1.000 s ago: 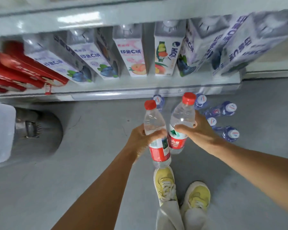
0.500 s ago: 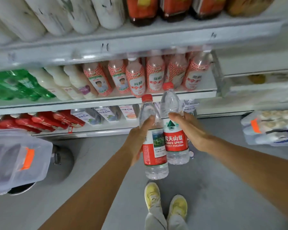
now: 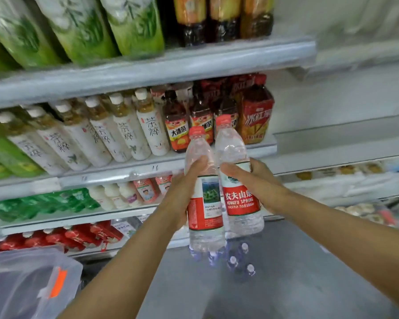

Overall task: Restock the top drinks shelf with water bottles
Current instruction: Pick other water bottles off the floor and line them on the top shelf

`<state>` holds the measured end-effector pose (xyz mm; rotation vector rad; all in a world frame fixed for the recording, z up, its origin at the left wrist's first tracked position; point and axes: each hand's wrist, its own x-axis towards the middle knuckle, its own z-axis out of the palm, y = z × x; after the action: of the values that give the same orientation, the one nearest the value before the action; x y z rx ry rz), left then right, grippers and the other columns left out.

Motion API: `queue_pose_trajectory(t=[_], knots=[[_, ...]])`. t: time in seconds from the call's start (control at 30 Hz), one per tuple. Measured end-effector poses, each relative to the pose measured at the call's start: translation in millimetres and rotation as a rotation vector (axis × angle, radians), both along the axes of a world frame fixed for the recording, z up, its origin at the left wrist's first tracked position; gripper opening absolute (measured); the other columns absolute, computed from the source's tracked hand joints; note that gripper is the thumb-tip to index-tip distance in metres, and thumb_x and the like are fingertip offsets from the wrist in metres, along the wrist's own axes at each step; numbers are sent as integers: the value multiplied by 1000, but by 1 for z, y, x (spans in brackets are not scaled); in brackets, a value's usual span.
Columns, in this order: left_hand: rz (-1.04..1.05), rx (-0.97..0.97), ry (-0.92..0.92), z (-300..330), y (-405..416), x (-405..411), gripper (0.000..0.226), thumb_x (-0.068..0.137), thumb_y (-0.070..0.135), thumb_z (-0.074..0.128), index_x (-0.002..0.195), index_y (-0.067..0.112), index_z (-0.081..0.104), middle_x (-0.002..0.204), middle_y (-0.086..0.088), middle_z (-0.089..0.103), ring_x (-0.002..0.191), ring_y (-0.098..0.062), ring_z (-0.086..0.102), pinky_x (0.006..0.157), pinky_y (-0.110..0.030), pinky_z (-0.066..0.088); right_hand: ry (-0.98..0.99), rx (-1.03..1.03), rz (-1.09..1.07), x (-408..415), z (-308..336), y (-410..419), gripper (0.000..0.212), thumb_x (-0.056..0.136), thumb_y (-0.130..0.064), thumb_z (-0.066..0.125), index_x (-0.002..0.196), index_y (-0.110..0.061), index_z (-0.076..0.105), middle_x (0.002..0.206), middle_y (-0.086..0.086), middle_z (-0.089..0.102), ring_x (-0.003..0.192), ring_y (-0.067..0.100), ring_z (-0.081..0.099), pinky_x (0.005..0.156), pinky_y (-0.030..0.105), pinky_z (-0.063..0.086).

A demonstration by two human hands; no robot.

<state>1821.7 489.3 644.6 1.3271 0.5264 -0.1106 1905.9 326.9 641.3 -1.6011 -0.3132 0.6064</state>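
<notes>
Left hand [image 3: 182, 194] grips 1 water bottle [image 3: 204, 196], right hand [image 3: 260, 183] the other bottle [image 3: 238, 180]. Fingers [image 3: 197, 164] wrap each body near the shoulder, red caps up, bottles side by side, probably to shelve both together. They're held before the mid shelves; top shelf out of view. Spare bottles [image 3: 237, 261] sit on the floor.

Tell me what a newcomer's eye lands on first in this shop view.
Two clear plastic water bottles with red caps and red labels stand out at centre, the left bottle gripped by the left hand and the right bottle by the right hand. Behind them run white shelves packed with white-labelled tea bottles and green-labelled bottles above.
</notes>
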Motion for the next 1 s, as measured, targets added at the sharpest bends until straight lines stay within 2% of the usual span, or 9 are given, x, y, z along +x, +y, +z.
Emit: queue_pose_trajectory(t=[0.07,0.17,0.3,0.5,0.6,0.7,0.87,0.93,1.0], knots=[[10,31,-66,36,-3,0,79,60,72,75,117,19,69,103,-11,76,94,-29,74,79,-42,60,-63,18,-1,2,37,-3,38,71,-56,79,102,-37,65,88,-11,77,78,13,75,63,27,59],[39,74,-179,86,-8,-1,76,65,69,75,120,18,68,106,-13,75,97,-31,73,88,-48,58,-186,70,-2,4,90,-7,28,75,-50,78,95,-32,67,82,-10,77,71,10,75,54,19,55],[33,118,-332,153,-11,-2,61,67,67,75,106,21,76,103,-11,76,93,-29,74,69,-38,61,-307,117,46,5,158,-7,35,74,-52,77,100,-31,67,91,-3,78,80,17,76,62,24,59],[18,194,-454,236,3,8,65,72,65,71,112,14,72,104,-16,75,94,-33,74,72,-43,61,-415,205,55,18,232,7,23,82,-45,75,96,-28,68,85,-1,78,73,17,76,56,22,56],[-5,222,-483,271,21,15,66,71,68,71,109,14,75,105,-18,75,96,-37,73,80,-51,60,-477,233,70,29,266,22,33,75,-48,76,97,-25,70,88,4,78,76,22,76,60,27,58],[42,278,-558,304,45,26,64,63,70,70,99,18,78,101,-15,76,91,-33,74,74,-44,61,-554,267,80,44,303,40,36,66,-54,79,90,-28,72,89,6,77,76,25,76,65,33,59],[86,262,-647,362,89,50,72,63,67,71,112,15,71,97,-14,77,77,-27,75,61,-37,59,-690,395,-88,77,381,73,50,51,-58,82,79,-18,71,79,8,76,68,25,74,64,36,60],[83,237,-698,384,106,64,66,67,64,71,110,14,72,97,-15,76,73,-26,75,60,-36,59,-769,448,-164,93,417,88,57,50,-59,81,85,-16,70,78,3,76,70,21,74,67,36,61],[53,228,-744,403,120,77,59,72,62,69,106,14,72,95,-15,77,72,-26,75,59,-36,59,-818,493,-228,110,447,102,73,50,-58,81,104,-10,68,86,4,75,76,21,74,73,40,61]])
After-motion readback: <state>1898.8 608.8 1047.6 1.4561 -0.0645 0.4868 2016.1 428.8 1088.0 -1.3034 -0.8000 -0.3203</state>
